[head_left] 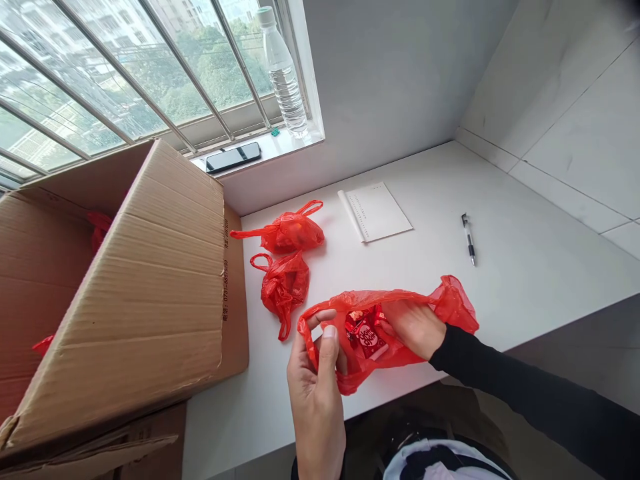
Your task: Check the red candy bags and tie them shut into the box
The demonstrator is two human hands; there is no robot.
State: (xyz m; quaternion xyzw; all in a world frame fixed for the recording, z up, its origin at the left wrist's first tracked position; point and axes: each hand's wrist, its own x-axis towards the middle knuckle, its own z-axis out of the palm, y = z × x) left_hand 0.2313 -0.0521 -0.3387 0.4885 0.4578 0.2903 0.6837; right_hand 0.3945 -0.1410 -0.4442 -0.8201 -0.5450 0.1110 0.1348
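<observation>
A thin red plastic bag [395,297] lies spread at the front of the white table, its mouth held wide. Gripping the bag's left handle and rim between thumb and fingers is my left hand [316,387]. My right hand [417,327] reaches inside the bag, so its fingertips are hidden; whether they hold anything does not show. Between the hands, small red snack packets [370,337] with printed lettering are visible in the bag. Just beyond my left hand sit two filled red bags, a nearer one [285,288] and a farther one [295,230].
A large open cardboard box [150,267] stands at the left with red plastic inside. An open notebook [383,212] and a pen [469,240] lie on the table [540,220]. The windowsill bears a phone [233,157] and a water bottle [287,87]. Walls border the back.
</observation>
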